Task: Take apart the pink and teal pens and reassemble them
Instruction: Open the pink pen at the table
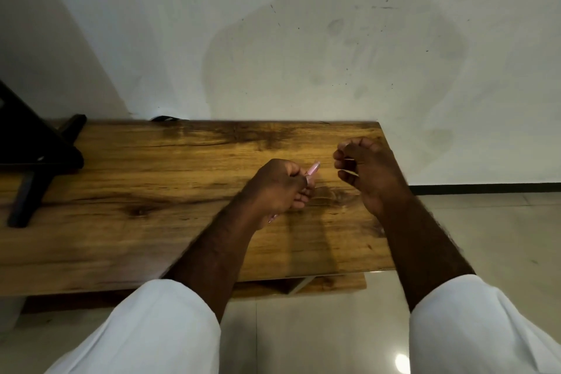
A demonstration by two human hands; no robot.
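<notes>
From where I sit, my left hand (277, 188) has its grip wrapped around the pink pen (312, 170), fingers curled tight on the barrel; one end pokes out toward one o'clock and a sliver of pink shows below the palm toward seven. My right hand (364, 170) hangs just off at three o'clock from the pen, fingers curled inward; I can make out something thin and pale pinched at the fingertips, but it is too small and blurred to name, so I cannot tell whether that grip truly holds a part.

I judge the pink pen is mid-disassembly or mid-reassembly; which one, the view does not settle. The teal pen is nowhere in view, so that half of the job is unaccounted for.

Both hands work over the right end of the bench (151, 167), with its right edge close at three o'clock of the right hand; a dropped small part could roll off onto the floor (485, 222). There is far more bare wood toward nine o'clock, up to the dark stand (39, 155) at the far left.
</notes>
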